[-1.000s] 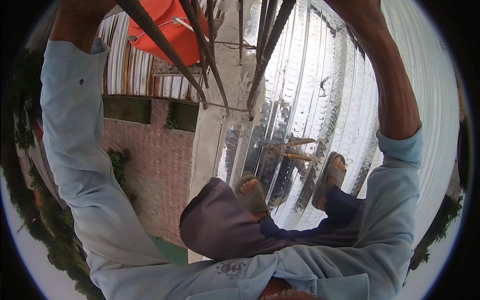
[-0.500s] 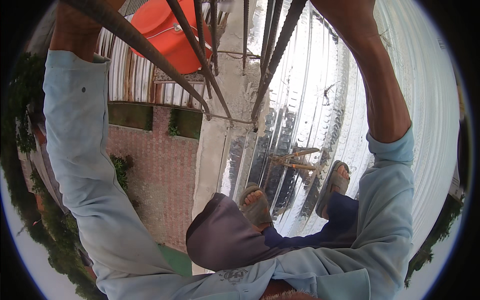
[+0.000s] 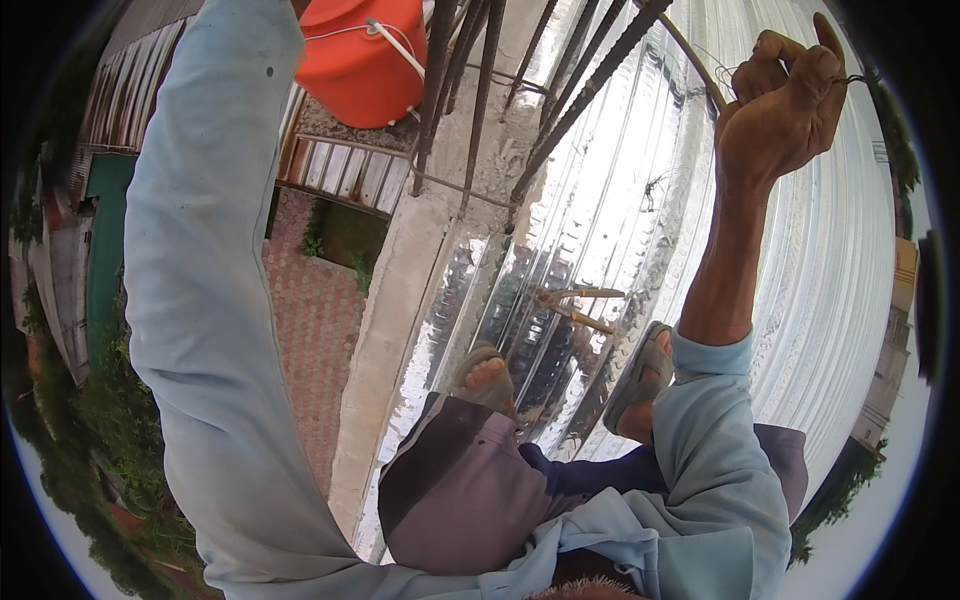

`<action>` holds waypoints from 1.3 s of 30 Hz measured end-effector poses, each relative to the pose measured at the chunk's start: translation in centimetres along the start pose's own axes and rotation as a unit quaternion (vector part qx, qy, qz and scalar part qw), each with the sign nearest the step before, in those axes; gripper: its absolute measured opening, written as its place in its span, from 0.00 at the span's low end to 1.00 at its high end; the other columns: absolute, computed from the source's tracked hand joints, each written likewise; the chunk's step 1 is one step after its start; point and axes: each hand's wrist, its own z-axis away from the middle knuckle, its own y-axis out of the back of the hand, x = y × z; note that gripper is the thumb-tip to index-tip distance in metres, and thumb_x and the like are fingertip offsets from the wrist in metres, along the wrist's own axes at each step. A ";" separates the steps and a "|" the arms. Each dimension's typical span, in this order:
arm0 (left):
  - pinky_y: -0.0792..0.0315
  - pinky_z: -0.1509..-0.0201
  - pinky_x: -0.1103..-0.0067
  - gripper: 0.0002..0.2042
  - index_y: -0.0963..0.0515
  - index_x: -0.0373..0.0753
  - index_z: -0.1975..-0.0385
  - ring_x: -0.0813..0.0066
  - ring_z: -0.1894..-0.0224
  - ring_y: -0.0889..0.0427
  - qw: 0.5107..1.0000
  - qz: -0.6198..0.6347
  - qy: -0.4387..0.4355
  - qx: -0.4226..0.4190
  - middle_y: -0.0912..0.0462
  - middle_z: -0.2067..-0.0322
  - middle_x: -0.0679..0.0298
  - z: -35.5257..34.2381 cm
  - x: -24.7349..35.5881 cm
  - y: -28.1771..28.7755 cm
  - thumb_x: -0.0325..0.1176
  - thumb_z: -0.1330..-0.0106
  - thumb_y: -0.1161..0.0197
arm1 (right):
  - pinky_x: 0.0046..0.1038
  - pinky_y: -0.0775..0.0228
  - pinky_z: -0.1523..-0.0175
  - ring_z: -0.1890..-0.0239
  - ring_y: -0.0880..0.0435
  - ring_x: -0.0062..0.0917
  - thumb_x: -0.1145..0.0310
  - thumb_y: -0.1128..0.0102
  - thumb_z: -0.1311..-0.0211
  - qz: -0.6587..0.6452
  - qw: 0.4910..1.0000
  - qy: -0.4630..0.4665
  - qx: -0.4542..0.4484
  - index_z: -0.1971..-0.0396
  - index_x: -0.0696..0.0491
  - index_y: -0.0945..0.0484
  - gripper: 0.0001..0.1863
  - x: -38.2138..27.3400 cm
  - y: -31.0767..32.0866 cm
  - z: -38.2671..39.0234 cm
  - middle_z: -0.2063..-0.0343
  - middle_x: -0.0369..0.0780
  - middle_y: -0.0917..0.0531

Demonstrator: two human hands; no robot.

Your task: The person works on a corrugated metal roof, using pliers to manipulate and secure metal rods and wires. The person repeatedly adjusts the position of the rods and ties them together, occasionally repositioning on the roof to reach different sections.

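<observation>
My right hand [image 3: 785, 110] is raised over the metal sheeting, to the right of the rebar. Its fingers are curled around thin dark wire [image 3: 852, 79], with one finger pointing up. A thin brown rod [image 3: 690, 52] slants down to the edge of this hand; whether the hand touches it I cannot tell. My left arm, in a light blue sleeve [image 3: 215, 250], reaches past the top edge, so the left hand is out of sight. Several ribbed rebars [image 3: 600, 92] rise from the concrete between my arms, with a bent stirrup bar [image 3: 460, 190] around their base.
An orange-red bucket [image 3: 365, 70] with a white handle stands left of the rebars. Pincers [image 3: 580, 303] with worn orange handles lie on shiny corrugated sheeting [image 3: 800, 270] by my sandalled feet. The concrete beam [image 3: 375, 350] ends above a paved yard [image 3: 310, 340] far below.
My right hand has come down and right into view, holding wire. My left sleeve reaches farther up and right. The view has shifted, with the rebars tilting more to the right.
</observation>
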 end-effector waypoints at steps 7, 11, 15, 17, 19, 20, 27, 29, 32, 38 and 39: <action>0.24 0.57 0.80 0.12 0.20 0.31 0.54 0.80 0.66 0.20 0.859 -0.182 0.065 0.474 0.16 0.67 0.64 24.0 -11.5 -9.0 0.35 0.25 0.41 | 0.26 0.34 0.63 0.73 0.30 0.18 0.59 0.44 0.25 0.078 0.747 -0.482 -0.451 0.31 0.50 0.31 0.27 -1.8 5.4 19.2 0.76 0.33 0.26; 0.25 0.45 0.72 0.21 0.25 0.33 0.40 0.68 0.51 0.19 0.871 -0.022 0.259 0.417 0.19 0.47 0.54 32.6 -17.0 -16.8 0.43 0.24 0.44 | 0.22 0.40 0.69 0.76 0.36 0.14 0.64 0.51 0.25 -0.039 0.660 -0.604 -0.446 0.35 0.53 0.25 0.22 -0.8 5.7 23.6 0.76 0.30 0.30; 0.26 0.42 0.69 0.21 0.27 0.36 0.39 0.65 0.49 0.19 0.834 0.343 0.149 0.405 0.22 0.43 0.53 32.4 -18.1 -18.1 0.44 0.23 0.44 | 0.23 0.36 0.69 0.75 0.32 0.16 0.67 0.52 0.27 -0.027 0.684 -0.584 -0.436 0.37 0.54 0.24 0.22 0.6 5.3 24.2 0.74 0.33 0.26; 0.25 0.43 0.68 0.19 0.25 0.38 0.42 0.65 0.50 0.19 0.804 0.402 0.123 0.420 0.22 0.43 0.54 31.9 -18.7 -17.6 0.45 0.24 0.43 | 0.21 0.33 0.70 0.76 0.29 0.15 0.69 0.52 0.25 -0.069 0.708 -0.570 -0.412 0.38 0.60 0.26 0.21 1.0 4.4 24.6 0.74 0.33 0.23; 0.24 0.45 0.70 0.18 0.25 0.40 0.46 0.66 0.52 0.18 0.795 0.374 0.152 0.453 0.20 0.45 0.57 31.5 -19.5 -17.3 0.46 0.25 0.40 | 0.22 0.32 0.71 0.77 0.27 0.16 0.67 0.49 0.26 -0.110 0.717 -0.608 -0.323 0.38 0.61 0.26 0.21 0.4 3.6 24.8 0.75 0.35 0.22; 0.23 0.46 0.71 0.17 0.25 0.40 0.48 0.67 0.52 0.18 0.788 0.360 0.167 0.470 0.19 0.46 0.58 31.4 -19.9 -17.1 0.46 0.26 0.38 | 0.22 0.31 0.71 0.77 0.26 0.17 0.67 0.47 0.26 -0.128 0.717 -0.626 -0.277 0.38 0.61 0.27 0.22 0.1 3.4 24.8 0.76 0.36 0.21; 0.29 0.56 0.75 0.12 0.24 0.43 0.57 0.76 0.66 0.25 0.797 0.322 0.141 0.492 0.20 0.63 0.67 30.5 -21.1 -16.6 0.45 0.24 0.41 | 0.21 0.36 0.79 0.84 0.28 0.19 0.60 0.40 0.29 -0.400 0.422 -0.766 -0.275 0.48 0.61 0.22 0.20 2.0 4.3 26.8 0.80 0.35 0.22; 0.31 0.60 0.76 0.12 0.25 0.43 0.58 0.78 0.70 0.28 0.820 0.282 0.138 0.479 0.23 0.67 0.68 30.3 -20.9 -16.2 0.45 0.24 0.42 | 0.22 0.36 0.79 0.84 0.27 0.19 0.60 0.42 0.28 -0.295 0.479 -0.752 -0.344 0.51 0.60 0.21 0.18 0.9 3.4 25.8 0.78 0.36 0.21; 0.33 0.61 0.77 0.12 0.27 0.42 0.59 0.79 0.72 0.30 0.856 0.247 0.145 0.431 0.26 0.70 0.70 30.1 -20.0 -16.7 0.45 0.23 0.43 | 0.23 0.31 0.80 0.80 0.21 0.22 0.61 0.44 0.28 -0.226 0.533 -0.731 -0.362 0.56 0.60 0.20 0.16 1.0 3.0 25.8 0.76 0.37 0.20; 0.33 0.61 0.76 0.13 0.27 0.42 0.59 0.80 0.72 0.30 0.873 0.220 0.116 0.420 0.27 0.70 0.70 31.3 -20.1 -17.3 0.46 0.23 0.42 | 0.26 0.27 0.80 0.75 0.18 0.26 0.62 0.43 0.29 -0.249 0.514 -0.758 -0.315 0.60 0.59 0.20 0.14 0.3 2.7 27.3 0.73 0.40 0.17; 0.33 0.61 0.76 0.13 0.27 0.42 0.59 0.79 0.72 0.30 0.859 0.222 0.100 0.450 0.26 0.70 0.69 31.4 -20.2 -17.5 0.45 0.23 0.42 | 0.26 0.26 0.79 0.74 0.18 0.26 0.62 0.44 0.28 -0.266 0.532 -0.765 -0.246 0.60 0.59 0.20 0.14 0.4 2.6 27.7 0.72 0.40 0.17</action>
